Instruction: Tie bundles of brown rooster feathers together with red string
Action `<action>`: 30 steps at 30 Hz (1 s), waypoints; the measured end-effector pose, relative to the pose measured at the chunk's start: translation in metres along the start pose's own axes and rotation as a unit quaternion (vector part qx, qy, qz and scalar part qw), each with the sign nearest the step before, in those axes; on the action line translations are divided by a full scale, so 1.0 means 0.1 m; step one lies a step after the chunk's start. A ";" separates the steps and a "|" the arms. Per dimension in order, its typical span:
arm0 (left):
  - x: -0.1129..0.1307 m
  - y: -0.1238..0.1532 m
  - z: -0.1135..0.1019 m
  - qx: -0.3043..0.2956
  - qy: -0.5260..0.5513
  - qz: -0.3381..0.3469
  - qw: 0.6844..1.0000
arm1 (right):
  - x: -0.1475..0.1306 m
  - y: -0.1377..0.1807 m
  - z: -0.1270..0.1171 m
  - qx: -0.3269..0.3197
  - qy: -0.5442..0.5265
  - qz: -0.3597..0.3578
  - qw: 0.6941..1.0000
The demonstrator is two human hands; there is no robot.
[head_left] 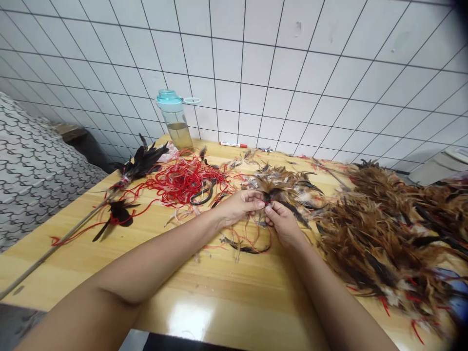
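Near the middle of the table my left hand (246, 204) and my right hand (282, 222) meet, both pinching the base of a small bunch of brown and black feathers (271, 189). A bit of red string shows at the bunch's base, between my fingertips. Thin red string (252, 242) hangs in loops below my hands onto the wood. Just behind lie loose brown feathers (292, 178). To the left of my left hand is a tangled heap of red string (183, 180). My fingers partly hide the bunch's lower end.
A large pile of brown feather bunches (383, 239) covers the table's right side. At the left, a stick (54, 247) with black feathers (141, 163) at its tip crosses the table (219, 292). A bottle (179, 126) and a marker (233, 144) stand and lie near the tiled wall.
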State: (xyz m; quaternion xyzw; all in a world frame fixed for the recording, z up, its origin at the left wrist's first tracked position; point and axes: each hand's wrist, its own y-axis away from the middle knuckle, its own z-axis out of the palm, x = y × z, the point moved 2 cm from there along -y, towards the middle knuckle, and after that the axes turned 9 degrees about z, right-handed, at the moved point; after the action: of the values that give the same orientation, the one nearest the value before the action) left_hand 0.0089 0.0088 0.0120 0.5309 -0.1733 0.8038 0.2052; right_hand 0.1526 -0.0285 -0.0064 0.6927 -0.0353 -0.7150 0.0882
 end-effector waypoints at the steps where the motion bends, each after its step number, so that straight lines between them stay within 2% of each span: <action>1: 0.02 0.01 0.00 -0.005 -0.001 0.000 1.000 | 0.00 0.00 0.00 -0.005 -0.019 0.009 1.000; 6: 0.07 0.03 0.01 -0.016 -0.067 0.014 0.998 | 0.01 -0.01 -0.02 -0.018 -0.075 0.029 0.997; 12: 0.06 0.00 0.00 -0.013 -0.124 0.059 0.990 | 0.03 -0.01 0.01 -0.022 -0.033 0.003 0.999; 17: 0.05 -0.01 -0.03 0.008 -0.203 0.082 0.976 | 0.01 -0.02 0.02 0.058 0.035 -0.059 0.996; 20: 0.04 -0.03 -0.06 0.035 -0.287 0.097 0.952 | -0.05 -0.01 -0.04 0.153 0.125 -0.122 0.973; 23: 0.04 -0.03 -0.07 0.053 -0.367 0.114 0.922 | -0.15 0.06 -0.08 0.223 0.249 -0.199 0.921; 26: 0.05 -0.02 -0.05 0.047 -0.415 0.133 0.899 | -0.20 0.12 -0.06 0.234 0.338 -0.238 0.880; 30: 0.08 0.02 0.01 0.035 -0.447 0.158 0.880 | -0.19 0.13 -0.02 0.222 0.382 -0.232 0.867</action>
State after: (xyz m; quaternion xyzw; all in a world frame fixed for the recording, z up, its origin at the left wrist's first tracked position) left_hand 0.0061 0.0077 0.0199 0.8060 -0.3002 0.5083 -0.0425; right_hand 0.1565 -0.0379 0.0146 0.9012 0.0049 -0.3676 -0.2294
